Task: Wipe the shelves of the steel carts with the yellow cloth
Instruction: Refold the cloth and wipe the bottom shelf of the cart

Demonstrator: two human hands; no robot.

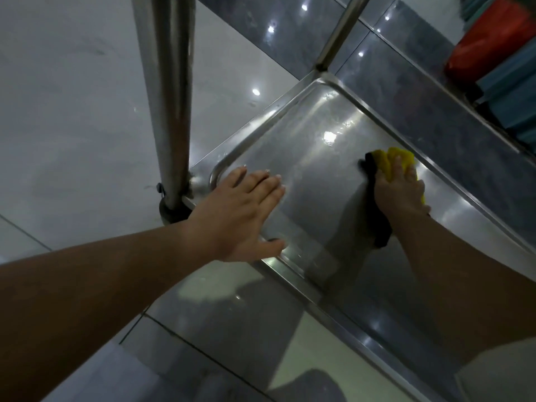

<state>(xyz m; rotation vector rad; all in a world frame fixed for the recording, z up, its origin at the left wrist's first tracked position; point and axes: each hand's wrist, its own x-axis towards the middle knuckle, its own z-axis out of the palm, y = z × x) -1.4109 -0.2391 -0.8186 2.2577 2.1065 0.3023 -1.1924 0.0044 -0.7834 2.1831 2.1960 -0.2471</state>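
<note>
Left hand (243, 210) flat, fingers straight, near shelf (316, 158) rim; right hand (398, 190) clutches yellow cloth (390, 159).

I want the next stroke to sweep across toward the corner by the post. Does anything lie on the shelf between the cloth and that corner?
Only the left hand, resting flat on the shelf near that corner. The right hand presses the yellow cloth near the far rim; the steel between shows bare.

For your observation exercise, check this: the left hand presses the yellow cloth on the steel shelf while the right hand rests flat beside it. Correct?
Hands are swapped. The head view shows the right hand pressing the yellow cloth on the steel shelf, while the left hand rests flat.
</note>
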